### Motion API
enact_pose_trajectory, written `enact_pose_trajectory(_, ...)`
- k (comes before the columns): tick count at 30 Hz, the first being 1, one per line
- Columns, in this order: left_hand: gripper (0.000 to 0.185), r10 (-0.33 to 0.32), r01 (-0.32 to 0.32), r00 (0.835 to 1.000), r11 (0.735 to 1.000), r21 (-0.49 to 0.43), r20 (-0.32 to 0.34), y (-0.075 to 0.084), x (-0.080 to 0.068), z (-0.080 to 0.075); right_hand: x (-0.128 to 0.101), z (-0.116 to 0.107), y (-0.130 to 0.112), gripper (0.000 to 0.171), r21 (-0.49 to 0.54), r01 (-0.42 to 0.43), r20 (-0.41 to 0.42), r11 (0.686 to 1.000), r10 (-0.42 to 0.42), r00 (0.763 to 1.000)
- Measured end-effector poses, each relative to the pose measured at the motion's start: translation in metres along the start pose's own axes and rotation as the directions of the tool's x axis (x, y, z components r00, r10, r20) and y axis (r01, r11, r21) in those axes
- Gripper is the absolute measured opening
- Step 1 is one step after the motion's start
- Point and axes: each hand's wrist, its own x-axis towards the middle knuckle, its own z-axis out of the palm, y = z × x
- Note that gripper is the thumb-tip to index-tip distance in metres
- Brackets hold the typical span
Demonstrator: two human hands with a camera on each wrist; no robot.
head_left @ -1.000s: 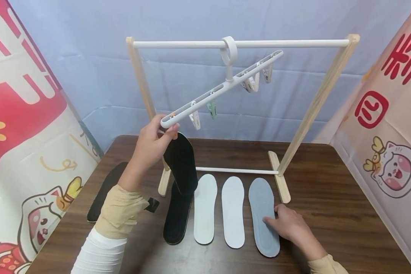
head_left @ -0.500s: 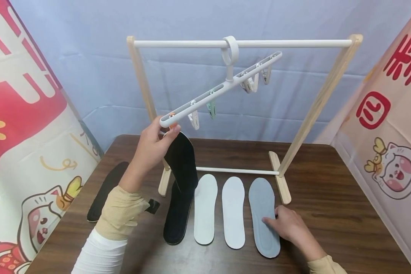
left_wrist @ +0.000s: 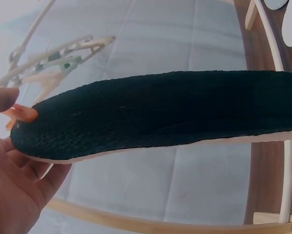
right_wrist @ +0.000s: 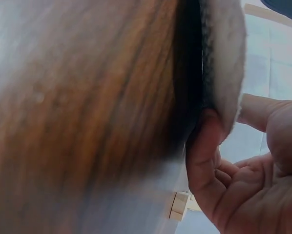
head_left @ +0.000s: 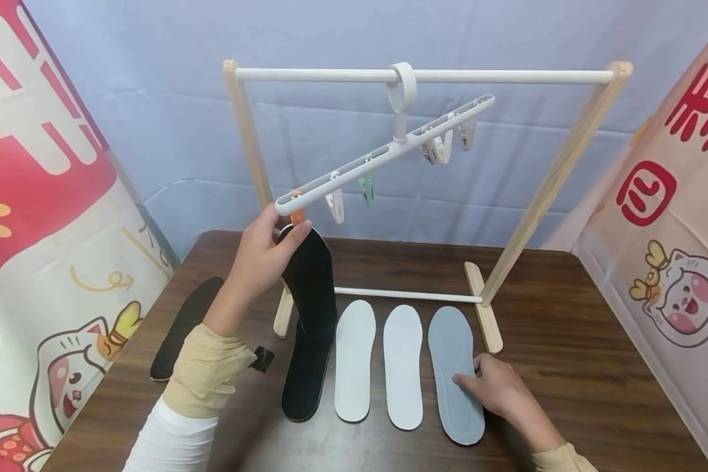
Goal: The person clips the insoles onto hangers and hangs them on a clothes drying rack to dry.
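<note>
A: What is the biggest thing we have in front of us?

B: The wooden table [head_left: 566, 367], and on it the drying rack [head_left: 557, 170] with wooden posts and a white top rail. From that rail hangs our white clip hanger [head_left: 389, 152], tilted so its left end sits low.

A: Does the hanger carry anything?

B: Its small pegs hang from it, and we see nothing gripped in them except possibly at the low end. There the orange peg [head_left: 297, 215] meets the top of the black insole [head_left: 313, 282] that our left hand [head_left: 259, 262] holds up, thumb and fingers pinching its upper tip. We cannot tell whether the peg already bites the insole.

A: And on the table?

B: Flat insoles in a row before the rack's base: a second black insole [head_left: 303, 380] directly under the raised one, then two white insoles [head_left: 354, 360], then the grey insole [head_left: 455, 373]. Another dark insole [head_left: 185, 324] lies apart at the left.

A: Our right hand?

B: Our right hand [head_left: 501, 393] rests on the grey insole's right edge. In the right wrist view its fingers [right_wrist: 207, 161] curl round that edge, gripping it.
</note>
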Motion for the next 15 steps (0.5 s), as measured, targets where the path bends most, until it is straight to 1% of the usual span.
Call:
enact_pose_trajectory(6,0.037,-0.007,0.007,1.000,1.000,0.014,-0.006,-0.003,-0.003,-0.001,-0.003,0.000,0.001,0.029,0.025,0.025,-0.011,0.999,-0.025,1.000)
enact_pose_trajectory(9,0.036,-0.015,0.015,1.000,1.000,0.010,-0.003,-0.004,-0.005,-0.002,-0.005,0.000,0.001,0.027,0.034,0.034,-0.016,0.999,-0.034,0.999)
enact_pose_trajectory(15,0.040,-0.073,0.073,0.997,0.997,0.011,0.017,-0.007,-0.012,-0.004,-0.005,0.000,0.001,0.027,0.052,0.046,-0.027,0.998,-0.045,0.999)
